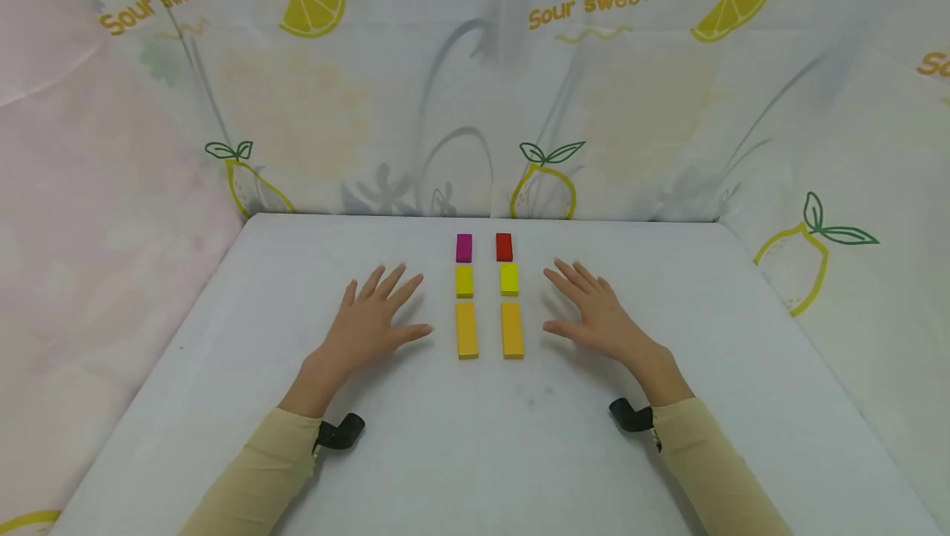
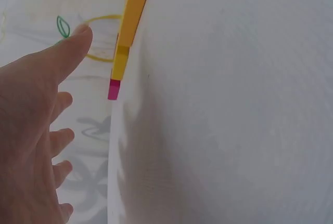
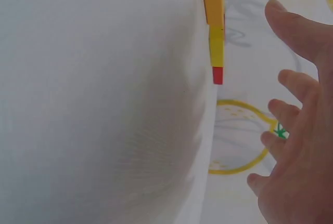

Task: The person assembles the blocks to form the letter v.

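Left hand (image 1: 364, 326) at 9 o'clock, right hand (image 1: 599, 317) at 3, from six blocks (image 1: 464, 281); both spread, released. Backdrop (image 1: 416, 66) reads "Sour sweet" at 10 and 1 o'clock.

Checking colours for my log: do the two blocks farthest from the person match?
No, one is the magenta block, the other the red block.

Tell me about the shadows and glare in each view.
Head view: soft light, no strong glare, faint shadows on the white table near the left hand and right hand; left wrist view: the table looks greyish, with a broad, soft-edged shadow; right wrist view: a similar broad shadow, no strong glare.
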### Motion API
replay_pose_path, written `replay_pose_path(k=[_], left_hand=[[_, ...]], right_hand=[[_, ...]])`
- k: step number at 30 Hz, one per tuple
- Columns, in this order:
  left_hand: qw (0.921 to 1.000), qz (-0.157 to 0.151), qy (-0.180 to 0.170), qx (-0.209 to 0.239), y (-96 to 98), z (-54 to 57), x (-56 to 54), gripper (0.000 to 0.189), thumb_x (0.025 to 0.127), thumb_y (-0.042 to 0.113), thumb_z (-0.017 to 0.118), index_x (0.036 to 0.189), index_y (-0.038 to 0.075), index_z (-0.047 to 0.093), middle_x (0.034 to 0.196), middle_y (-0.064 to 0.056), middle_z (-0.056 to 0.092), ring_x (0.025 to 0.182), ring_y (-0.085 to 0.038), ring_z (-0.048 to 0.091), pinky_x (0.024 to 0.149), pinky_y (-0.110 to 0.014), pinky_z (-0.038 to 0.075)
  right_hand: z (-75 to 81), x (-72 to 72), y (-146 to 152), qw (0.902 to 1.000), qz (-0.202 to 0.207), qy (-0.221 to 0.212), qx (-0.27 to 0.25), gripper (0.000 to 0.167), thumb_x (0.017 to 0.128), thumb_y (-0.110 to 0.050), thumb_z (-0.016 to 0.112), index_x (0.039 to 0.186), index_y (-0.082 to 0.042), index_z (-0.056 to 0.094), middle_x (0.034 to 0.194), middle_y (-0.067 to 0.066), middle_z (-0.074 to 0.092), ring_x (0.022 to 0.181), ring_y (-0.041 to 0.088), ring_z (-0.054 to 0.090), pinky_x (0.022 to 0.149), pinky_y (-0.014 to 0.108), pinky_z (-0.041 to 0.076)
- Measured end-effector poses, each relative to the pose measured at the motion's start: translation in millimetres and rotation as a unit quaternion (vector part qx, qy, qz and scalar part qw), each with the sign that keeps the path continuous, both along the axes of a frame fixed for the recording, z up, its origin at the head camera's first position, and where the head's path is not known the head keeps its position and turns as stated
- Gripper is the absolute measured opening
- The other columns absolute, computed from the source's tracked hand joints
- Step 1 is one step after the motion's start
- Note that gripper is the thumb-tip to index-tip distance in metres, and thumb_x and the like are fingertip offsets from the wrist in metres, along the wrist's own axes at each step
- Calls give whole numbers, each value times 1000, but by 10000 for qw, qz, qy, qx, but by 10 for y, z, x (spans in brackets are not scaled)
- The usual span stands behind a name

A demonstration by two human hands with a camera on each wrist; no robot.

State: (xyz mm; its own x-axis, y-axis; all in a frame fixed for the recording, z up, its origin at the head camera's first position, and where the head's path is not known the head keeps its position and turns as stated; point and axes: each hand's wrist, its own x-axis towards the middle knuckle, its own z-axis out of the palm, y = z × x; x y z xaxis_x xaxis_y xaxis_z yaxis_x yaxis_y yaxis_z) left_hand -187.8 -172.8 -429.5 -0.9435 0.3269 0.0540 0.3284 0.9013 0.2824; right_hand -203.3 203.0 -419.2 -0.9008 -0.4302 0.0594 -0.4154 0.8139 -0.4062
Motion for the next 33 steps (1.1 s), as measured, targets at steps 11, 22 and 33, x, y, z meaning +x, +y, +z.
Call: replay_pose_path(k=[11, 22, 33], left_hand=[[9996, -189, 48, -218, 132, 10, 38, 84, 88, 70, 55, 157, 34, 25, 168, -2, 18, 156, -35, 9, 119, -68, 9], [9985, -399, -10, -383, 313, 56, 99, 83, 88, 69, 57, 157, 34, 26, 167, 0, 20, 156, -34, 11, 120, -68, 11], [9969, -623, -87, -464, 427, 17, 137, 82, 88, 67, 59, 156, 33, 30, 166, 1, 23, 155, -34, 14, 121, -66, 11]], right_hand=[[-4, 21, -86, 9996, 254, -25, -138, 82, 88, -47, 70, 156, -24, 31, 167, 2, 20, 155, 36, 12, 119, 69, 10], [-15, 63, -162, 9987, 436, -257, 61, 81, 88, -50, 69, 156, -25, 32, 167, 2, 21, 155, 35, 13, 119, 69, 11], [-66, 90, -212, 9970, 710, -226, 204, 79, 88, -51, 68, 155, -24, 35, 165, 3, 25, 154, 36, 15, 118, 70, 14]])
